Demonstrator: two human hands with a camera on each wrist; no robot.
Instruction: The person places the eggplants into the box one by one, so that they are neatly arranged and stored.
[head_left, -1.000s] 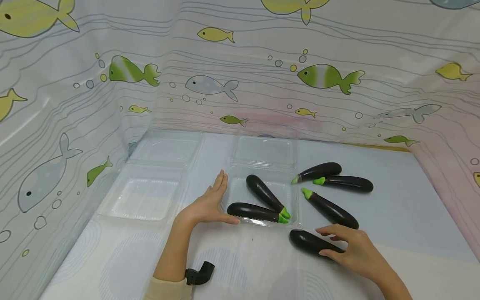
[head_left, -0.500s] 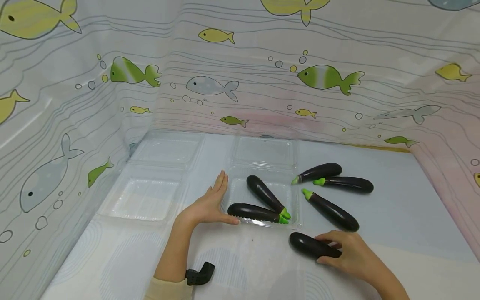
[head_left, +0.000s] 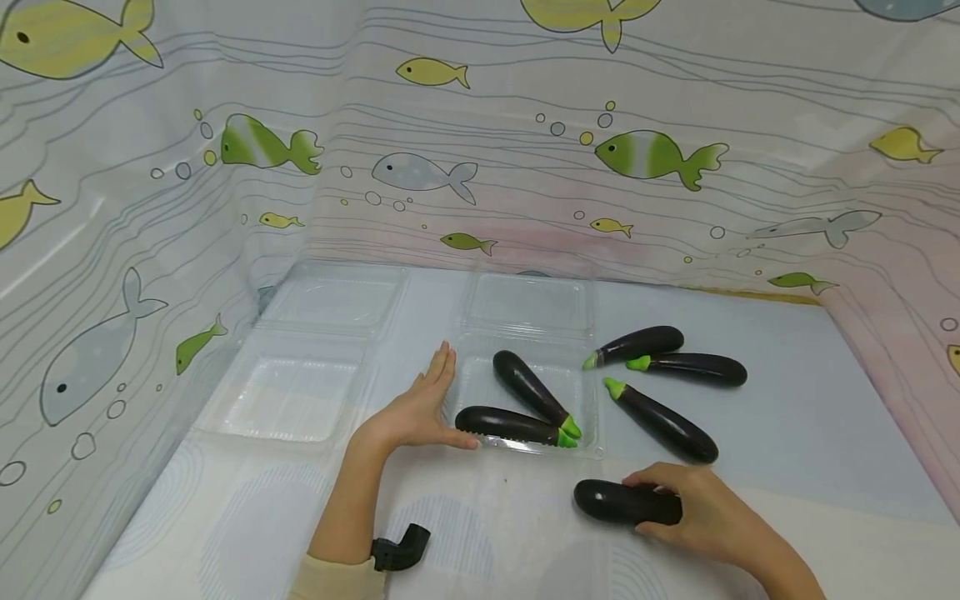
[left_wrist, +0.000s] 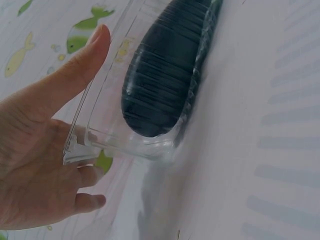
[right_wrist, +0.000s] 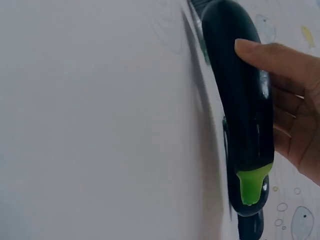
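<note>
My right hand (head_left: 701, 508) grips a dark eggplant (head_left: 618, 502) between thumb and fingers, its rounded end pointing left. In the right wrist view the green stem of this eggplant (right_wrist: 245, 105) hangs toward the bottom. Beside a clear plastic clamshell box (head_left: 596, 392) rests my left hand (head_left: 416, 412), fingers straight along its left side and thumb at the front left corner. Two eggplants lie in that box: one along the front (head_left: 506, 424), one slanted behind it (head_left: 531, 387). The left wrist view shows the thumb (left_wrist: 75, 75) against the clear wall.
Right of the box, three more eggplants lie on the table: a near one (head_left: 663, 421), a far one (head_left: 645, 342) and another (head_left: 697, 368). A second clear clamshell box (head_left: 281, 400), lid opened back, stands at the left. A fish-print curtain (head_left: 525, 167) surrounds the table.
My right hand has closed round the front eggplant and turned it more level, its rounded end shifting slightly toward me. The left hand has stayed at the box.
</note>
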